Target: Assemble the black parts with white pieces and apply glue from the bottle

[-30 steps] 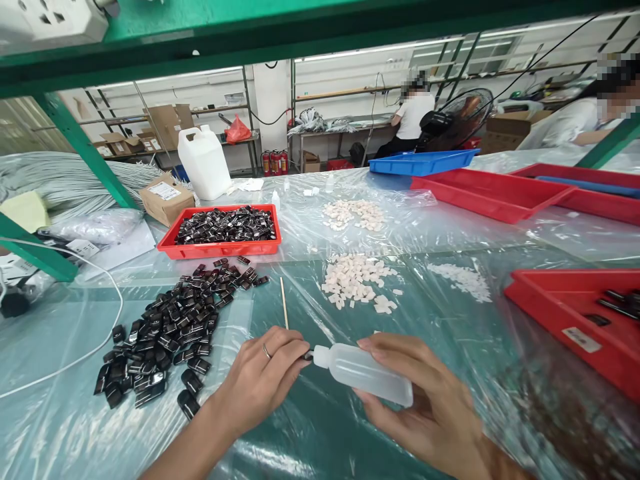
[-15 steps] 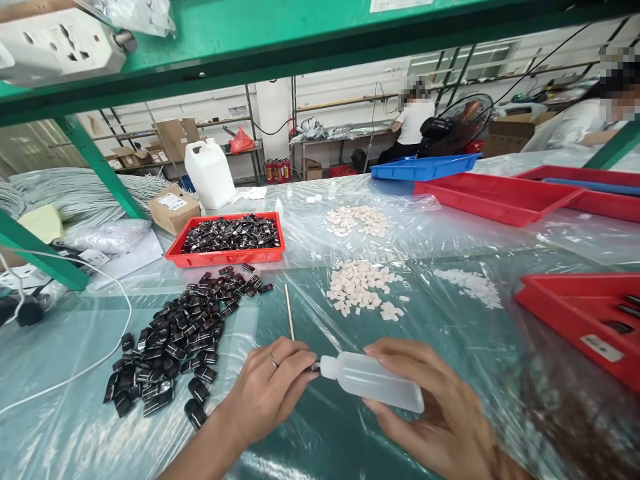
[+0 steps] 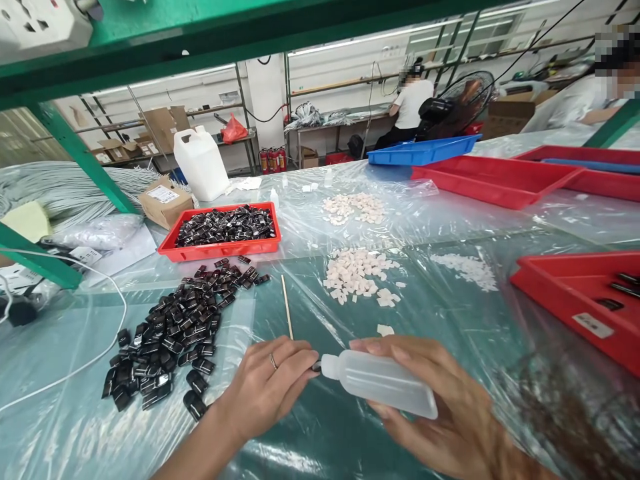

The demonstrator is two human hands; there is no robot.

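Note:
My right hand (image 3: 440,413) grips a translucent plastic squeeze bottle (image 3: 383,385), held sideways with its nozzle pointing left. My left hand (image 3: 267,383), with a ring on one finger, pinches a small dark part (image 3: 317,365) right at the nozzle tip. A heap of small black glossy parts (image 3: 175,330) lies on the plastic-covered table just left of my left hand. A thin wooden stick (image 3: 287,307) lies beyond my fingers. A pile of small cream pieces (image 3: 355,275) sits beyond the bottle, with one loose piece (image 3: 384,329) nearer.
A red tray (image 3: 220,248) full of black parts stands behind the heap. More cream and white piles, red trays (image 3: 575,293) and a blue tray (image 3: 425,150) lie to the right. A white jug (image 3: 200,163), a cardboard box and a green frame stand at left. Other people work behind.
The view shifted slightly. The bottle has tipped a little more level in my right hand. My left hand stays pinched at the nozzle.

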